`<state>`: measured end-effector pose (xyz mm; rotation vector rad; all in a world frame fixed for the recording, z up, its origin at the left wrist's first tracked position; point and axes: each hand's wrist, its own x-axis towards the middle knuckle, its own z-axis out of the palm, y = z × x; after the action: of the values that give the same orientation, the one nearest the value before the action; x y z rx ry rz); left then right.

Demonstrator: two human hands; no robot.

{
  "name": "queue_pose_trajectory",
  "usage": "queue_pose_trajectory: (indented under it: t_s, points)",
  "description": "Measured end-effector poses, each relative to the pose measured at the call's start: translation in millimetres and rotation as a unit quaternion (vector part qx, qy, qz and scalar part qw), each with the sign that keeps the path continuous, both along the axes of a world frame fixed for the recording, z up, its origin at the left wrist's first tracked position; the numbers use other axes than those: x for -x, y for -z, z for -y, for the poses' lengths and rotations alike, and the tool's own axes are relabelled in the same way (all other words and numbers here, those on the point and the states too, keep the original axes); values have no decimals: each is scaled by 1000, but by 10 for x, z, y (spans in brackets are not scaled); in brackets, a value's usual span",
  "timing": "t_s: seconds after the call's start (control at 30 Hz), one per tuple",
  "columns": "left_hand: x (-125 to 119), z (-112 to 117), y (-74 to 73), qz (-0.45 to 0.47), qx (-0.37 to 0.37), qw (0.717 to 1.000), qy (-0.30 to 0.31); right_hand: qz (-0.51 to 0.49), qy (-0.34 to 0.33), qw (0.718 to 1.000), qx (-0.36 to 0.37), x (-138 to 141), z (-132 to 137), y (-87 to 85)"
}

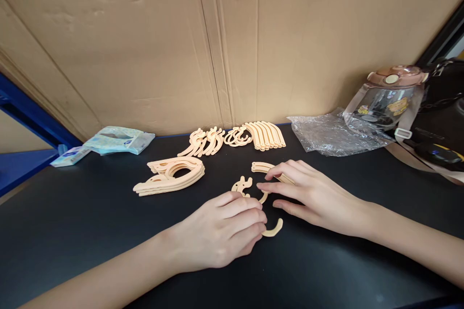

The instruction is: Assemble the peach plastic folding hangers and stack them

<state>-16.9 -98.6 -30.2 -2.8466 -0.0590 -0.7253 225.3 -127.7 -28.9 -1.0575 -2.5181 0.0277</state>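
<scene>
On the black tabletop, a tissue pack lies far left, then a stack of tan parts. The left hand curls palm-down over a curved piece; I cannot tell if it grips. The right hand, fingers stretched flat, presses an arm. Far right, a crumpled bag touches a lidded clear bottle, contents unclear.

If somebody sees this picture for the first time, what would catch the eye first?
The left hand and right hand lie close together on the black table, over small beige plastic pieces. Behind them lie a stack and a row of the same pieces.
</scene>
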Motion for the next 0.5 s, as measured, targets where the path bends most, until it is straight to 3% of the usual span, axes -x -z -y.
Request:
queue_pose_trajectory:
  t_s: [0.23, 0.5]
  points:
    - [54, 6, 53, 89, -45, 995, -13, 14, -17, 1000, 8, 72, 38, 11]
    - [40, -13, -25, 126, -28, 988, -80, -81, 21, 990, 114, 113, 94, -75]
